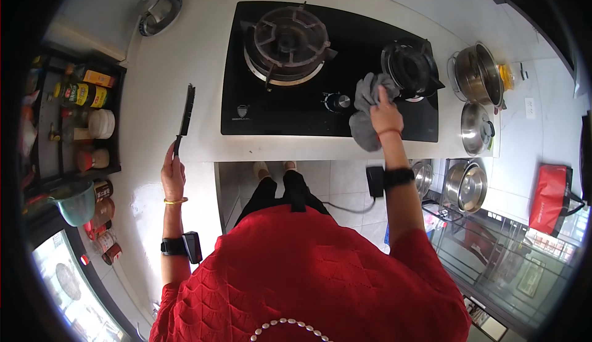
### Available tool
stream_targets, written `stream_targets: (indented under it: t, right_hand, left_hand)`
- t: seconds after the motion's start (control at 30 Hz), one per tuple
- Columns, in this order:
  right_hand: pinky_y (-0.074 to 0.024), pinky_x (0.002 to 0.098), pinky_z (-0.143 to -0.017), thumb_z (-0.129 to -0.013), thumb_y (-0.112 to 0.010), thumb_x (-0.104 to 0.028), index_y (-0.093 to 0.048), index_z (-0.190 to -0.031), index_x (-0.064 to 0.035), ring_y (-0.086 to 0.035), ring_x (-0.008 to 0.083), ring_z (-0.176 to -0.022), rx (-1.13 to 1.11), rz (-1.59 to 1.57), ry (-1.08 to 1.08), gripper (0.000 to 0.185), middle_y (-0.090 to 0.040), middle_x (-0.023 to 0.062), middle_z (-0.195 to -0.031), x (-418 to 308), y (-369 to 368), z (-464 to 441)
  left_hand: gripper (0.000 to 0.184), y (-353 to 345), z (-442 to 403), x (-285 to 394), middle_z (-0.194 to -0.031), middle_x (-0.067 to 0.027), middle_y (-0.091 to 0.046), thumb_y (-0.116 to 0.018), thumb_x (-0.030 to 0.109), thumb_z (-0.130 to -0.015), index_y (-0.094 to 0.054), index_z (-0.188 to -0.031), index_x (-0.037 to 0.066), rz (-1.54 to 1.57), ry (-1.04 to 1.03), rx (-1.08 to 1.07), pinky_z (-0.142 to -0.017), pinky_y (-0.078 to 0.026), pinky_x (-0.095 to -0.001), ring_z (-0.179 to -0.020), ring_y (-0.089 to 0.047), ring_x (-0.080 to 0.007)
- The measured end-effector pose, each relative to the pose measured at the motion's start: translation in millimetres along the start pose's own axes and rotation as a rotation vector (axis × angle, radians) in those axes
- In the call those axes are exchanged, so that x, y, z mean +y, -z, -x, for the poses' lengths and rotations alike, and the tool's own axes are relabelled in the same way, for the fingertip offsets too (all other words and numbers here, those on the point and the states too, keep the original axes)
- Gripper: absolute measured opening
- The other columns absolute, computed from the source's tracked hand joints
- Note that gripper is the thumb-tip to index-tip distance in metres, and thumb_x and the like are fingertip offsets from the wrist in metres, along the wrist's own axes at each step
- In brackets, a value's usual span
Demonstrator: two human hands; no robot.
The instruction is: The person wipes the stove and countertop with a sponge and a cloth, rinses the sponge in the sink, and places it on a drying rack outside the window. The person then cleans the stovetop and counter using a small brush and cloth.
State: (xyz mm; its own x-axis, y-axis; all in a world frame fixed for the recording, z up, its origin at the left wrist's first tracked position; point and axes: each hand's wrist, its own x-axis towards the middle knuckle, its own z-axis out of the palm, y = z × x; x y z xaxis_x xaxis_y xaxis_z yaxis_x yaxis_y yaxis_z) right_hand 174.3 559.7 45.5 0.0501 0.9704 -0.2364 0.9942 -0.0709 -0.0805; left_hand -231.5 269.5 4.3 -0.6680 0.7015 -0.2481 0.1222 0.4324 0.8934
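My left hand (173, 175) is closed round the handle of a slim black brush (187, 115), held upright over the white counter, left of the stove. Bristles seem to run along one edge of it. On the black glass gas stove (277, 111), my right hand (386, 119) presses a crumpled grey cloth (365, 129) with its fingers. The cloth lies beside the right burner (410, 67), and part of it hangs over the stove's front edge. Left of the cloth is the control knob (337, 102). The larger left burner (290, 40) carries a round pan support.
A rack of jars and bottles (86, 95) stands at the left, near a green bowl (74, 203). At the right are a steel pot (478, 74), a lid (476, 129) and an open drawer with steel bowls (472, 188). A metal pot (157, 9) sits in the back left corner.
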Motion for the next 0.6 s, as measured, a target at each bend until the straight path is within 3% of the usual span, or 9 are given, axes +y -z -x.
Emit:
stream_targets:
  t: [0.13, 0.17, 0.37, 0.5, 0.6]
  right_hand:
    - [-0.0470, 0.0406, -0.079, -0.078, -0.046, -0.022, -0.034, -0.130, -0.0262, -0.057, 0.0359, -0.092, -0.091, 0.292, 0.084, 0.054, -0.042, 0.0202, -0.119, -13, -51, -24]
    - [-0.0478, 0.0412, -0.078, -0.078, -0.048, -0.026, -0.032, -0.131, -0.0257, -0.058, 0.0358, -0.090, -0.085, 0.312, 0.136, 0.055, -0.044, 0.0211, -0.114, -12, -55, -15]
    - [-0.0488, 0.0424, -0.075, -0.077, -0.049, -0.026, -0.031, -0.131, -0.0176, -0.059, 0.0384, -0.084, -0.164, 0.147, 0.049, 0.058, -0.044, 0.0285, -0.111, -25, -64, 55]
    - [-0.0477, 0.0456, -0.074, -0.075, -0.048, -0.024, -0.031, -0.128, -0.0043, -0.056, 0.0428, -0.084, -0.123, 0.023, 0.132, 0.059, -0.047, 0.0361, -0.103, -46, -82, 71]
    - [-0.0476, 0.0475, -0.072, -0.072, -0.050, -0.019, -0.031, -0.130, -0.0090, -0.056, 0.0449, -0.079, -0.138, -0.138, 0.355, 0.062, -0.046, 0.0353, -0.103, -78, -100, 94]
  left_hand:
    - [0.036, -5, 13, -1, -0.054, 0.0078, -0.029, -0.039, 0.004, -0.089, -0.045, -0.124, 0.008, 0.073, -0.035, -0.047, -0.038, -0.022, -0.0161, -0.044, -0.026, -0.0001]
    - [0.036, -3, 18, 8, -0.055, 0.0075, -0.029, -0.039, 0.003, -0.089, -0.045, -0.124, 0.008, 0.007, -0.016, -0.049, -0.038, -0.022, -0.0162, -0.045, -0.026, -0.0003]
    - [0.036, 14, 33, -2, -0.053, 0.0081, -0.030, -0.038, 0.005, -0.090, -0.045, -0.125, 0.008, 0.080, 0.079, 0.033, -0.036, -0.021, -0.0164, -0.042, -0.026, 0.0000]
    - [0.036, 22, 35, -6, -0.052, 0.0082, -0.031, -0.038, 0.008, -0.090, -0.044, -0.125, 0.008, 0.041, 0.109, 0.065, -0.035, -0.022, -0.0159, -0.041, -0.026, 0.0003]
    - [0.036, 34, 42, -11, -0.052, 0.0081, -0.031, -0.038, 0.009, -0.090, -0.043, -0.126, 0.007, 0.019, 0.101, 0.073, -0.035, -0.022, -0.0159, -0.040, -0.027, 0.0003]
